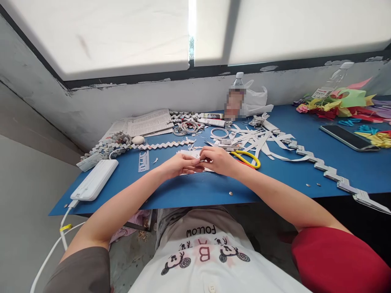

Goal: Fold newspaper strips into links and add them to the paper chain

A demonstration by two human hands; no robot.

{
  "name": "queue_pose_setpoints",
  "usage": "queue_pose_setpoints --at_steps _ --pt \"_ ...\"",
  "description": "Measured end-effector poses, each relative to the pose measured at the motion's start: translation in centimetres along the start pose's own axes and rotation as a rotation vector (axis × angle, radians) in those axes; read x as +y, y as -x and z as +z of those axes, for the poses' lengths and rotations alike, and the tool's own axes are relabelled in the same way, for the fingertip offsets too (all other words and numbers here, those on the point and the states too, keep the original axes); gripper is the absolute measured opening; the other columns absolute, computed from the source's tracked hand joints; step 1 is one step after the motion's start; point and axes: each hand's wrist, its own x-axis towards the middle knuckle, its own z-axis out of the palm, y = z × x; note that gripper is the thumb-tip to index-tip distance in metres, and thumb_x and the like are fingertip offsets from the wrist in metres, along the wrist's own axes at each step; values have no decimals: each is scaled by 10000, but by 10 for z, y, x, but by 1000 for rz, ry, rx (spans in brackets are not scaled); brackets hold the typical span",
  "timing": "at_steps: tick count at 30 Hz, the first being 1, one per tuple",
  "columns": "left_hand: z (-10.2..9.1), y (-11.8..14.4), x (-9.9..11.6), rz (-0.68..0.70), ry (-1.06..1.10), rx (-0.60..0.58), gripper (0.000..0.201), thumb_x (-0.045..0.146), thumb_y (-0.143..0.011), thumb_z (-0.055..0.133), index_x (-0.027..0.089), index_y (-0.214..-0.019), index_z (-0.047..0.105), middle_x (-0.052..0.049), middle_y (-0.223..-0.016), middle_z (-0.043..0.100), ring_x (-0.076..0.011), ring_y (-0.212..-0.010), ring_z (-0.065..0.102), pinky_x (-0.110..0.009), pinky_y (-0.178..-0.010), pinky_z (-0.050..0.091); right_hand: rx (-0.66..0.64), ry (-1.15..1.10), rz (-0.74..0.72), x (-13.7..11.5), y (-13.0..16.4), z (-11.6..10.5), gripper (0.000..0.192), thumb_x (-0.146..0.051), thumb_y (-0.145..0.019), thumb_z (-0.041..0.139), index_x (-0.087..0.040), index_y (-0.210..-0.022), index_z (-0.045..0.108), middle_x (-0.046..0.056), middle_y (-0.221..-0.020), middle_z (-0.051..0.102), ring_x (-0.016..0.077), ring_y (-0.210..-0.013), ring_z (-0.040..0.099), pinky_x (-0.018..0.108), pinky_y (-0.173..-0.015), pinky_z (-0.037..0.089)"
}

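My left hand (180,165) and my right hand (217,159) meet over the middle of the blue table, fingertips pinched together. Between them is a small pale piece of paper (201,160), mostly hidden by the fingers. White paper sheets (191,154) lie just beneath and behind the hands. Beside my right hand are scissors (251,158) with yellow and red handles. Many white paper strips (259,140) are heaped behind it. To the left, a zigzag chain of folded paper (166,145) stretches across the table near a clear stencil ruler (143,161).
A white power bank (94,180) with a cable sits at the left edge. Tape rolls (219,133), newspaper (146,123) and a bottle (235,97) stand or lie at the back. A phone (348,137), coloured paper (342,101) and another folded chain (331,174) are on the right.
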Motion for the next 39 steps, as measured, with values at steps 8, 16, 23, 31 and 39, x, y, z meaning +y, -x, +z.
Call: queue_pose_setpoints --at_steps 8,16,23,31,39 --pt "5 0 -7 207 -146 159 526 641 -672 705 132 -802 685 -88 -746 725 -192 -760 707 -227 -587 470 -12 -353 363 -6 -3 -6 281 -439 -830 621 -172 -807 707 65 -713 686 172 -603 638 303 -614 513" --pt "19 3 -11 478 -837 406 361 393 -984 327 201 -713 468 18 -586 585 -103 -466 512 -242 -538 402 -2 -704 757 -10 -4 2 409 -545 -664 751 -146 -697 665 40 -561 655 153 -533 622 277 -571 534" --pt "14 -2 -10 525 -1177 571 329 315 -985 326 209 -718 485 -23 -590 569 -173 -590 559 -280 -626 372 30 -876 766 -6 -5 11 423 -547 -674 745 -138 -748 664 29 -593 654 142 -560 631 282 -599 555" --pt "16 1 -12 546 -863 410 357 356 -960 378 204 -648 465 17 -519 554 -105 -445 500 -238 -542 402 -59 -730 595 -5 -5 7 247 -379 -762 676 -162 -871 723 35 -725 709 160 -641 664 308 -689 555" --pt "16 -1 -11 313 -265 252 478 597 -802 585 126 -834 658 -68 -687 712 -83 -370 527 -200 -347 337 -89 44 116 4 -1 3 213 -326 -888 565 -184 -928 718 83 -818 725 181 -699 645 276 -644 465"
